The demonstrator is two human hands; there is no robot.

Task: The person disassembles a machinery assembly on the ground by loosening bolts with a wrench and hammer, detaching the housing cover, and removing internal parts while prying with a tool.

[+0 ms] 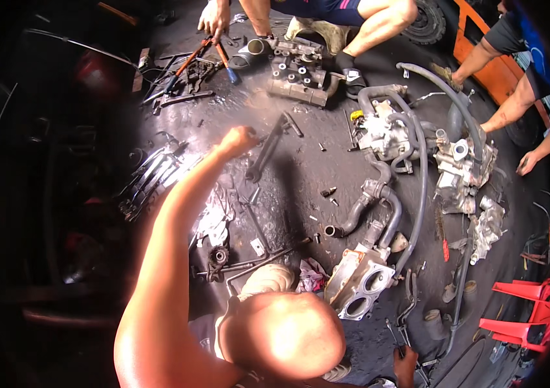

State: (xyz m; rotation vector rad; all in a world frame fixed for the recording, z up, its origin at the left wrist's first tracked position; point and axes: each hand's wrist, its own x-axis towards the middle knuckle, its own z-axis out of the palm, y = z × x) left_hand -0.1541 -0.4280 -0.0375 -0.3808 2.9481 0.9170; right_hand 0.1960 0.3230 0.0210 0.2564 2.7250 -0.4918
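Note:
My left arm stretches forward over the oily floor. My left hand point(239, 140) is closed, its curled fingers beside a long open-ended wrench point(267, 150); whatever they hold is too small to make out. A short dark metal bar point(293, 125) lies just past the wrench. Low in the picture, to the right of my bent knee point(281, 333), my right hand point(405, 363) is closed around a slim metal hand tool point(399, 336). Its exact kind does not show. More long-handled tools point(407, 304) lie just ahead of that hand. Left of my forearm rest several shiny wrenches point(158, 169).
A metal housing with two round bores point(360, 288) and grey hoses point(422, 168) lie right of centre. At the far side, a person's hand point(213, 19) touches orange-handled cutters point(191, 64) near an engine part point(297, 71). Another person point(514, 84) reaches in from the right. Red chair point(527, 310).

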